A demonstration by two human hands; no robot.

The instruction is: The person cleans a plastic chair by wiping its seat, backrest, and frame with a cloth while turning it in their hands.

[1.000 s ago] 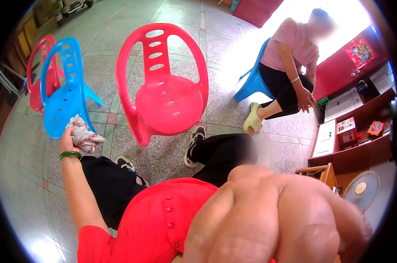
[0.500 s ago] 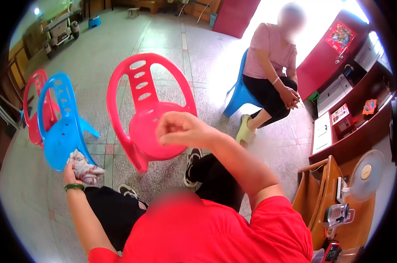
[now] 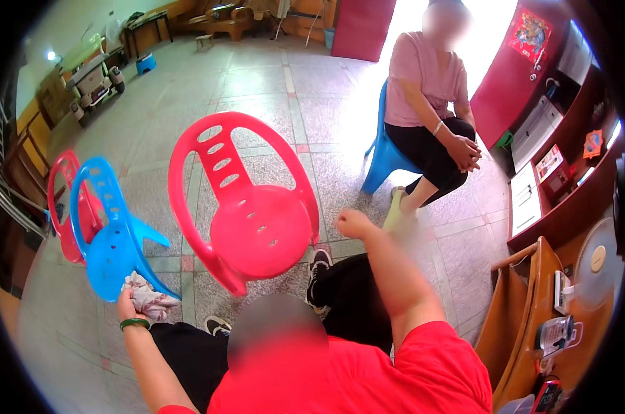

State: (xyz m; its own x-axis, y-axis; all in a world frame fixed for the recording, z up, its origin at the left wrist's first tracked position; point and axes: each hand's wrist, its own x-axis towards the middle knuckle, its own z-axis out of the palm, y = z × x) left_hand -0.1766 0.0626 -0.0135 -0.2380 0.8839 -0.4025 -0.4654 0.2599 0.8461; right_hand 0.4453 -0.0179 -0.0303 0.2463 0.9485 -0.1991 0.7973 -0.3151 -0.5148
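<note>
My left hand (image 3: 125,303), with a green bangle at the wrist, grips a crumpled pale cloth with reddish marks (image 3: 149,297). The cloth is beside the front edge of a blue plastic chair (image 3: 111,257); whether they touch I cannot tell. My right hand (image 3: 354,224) is curled closed in the air, with nothing visible in it. It is just right of a red plastic chair (image 3: 260,231) that has open loop arms and slots in its back and seat. A second red chair (image 3: 67,207) stands behind the blue one.
A person in a pink top (image 3: 430,86) sits on a blue chair (image 3: 388,162) with hands clasped. At the right are a wooden stand (image 3: 526,303), an electric fan (image 3: 594,265) and a blender jar (image 3: 556,334). A scooter (image 3: 95,86) and a blue stool (image 3: 145,64) are farther back.
My right hand has moved right, away from above the red chair's seat. The view has shifted, so the chairs appear lower. My left hand still holds the cloth near the blue chair.
</note>
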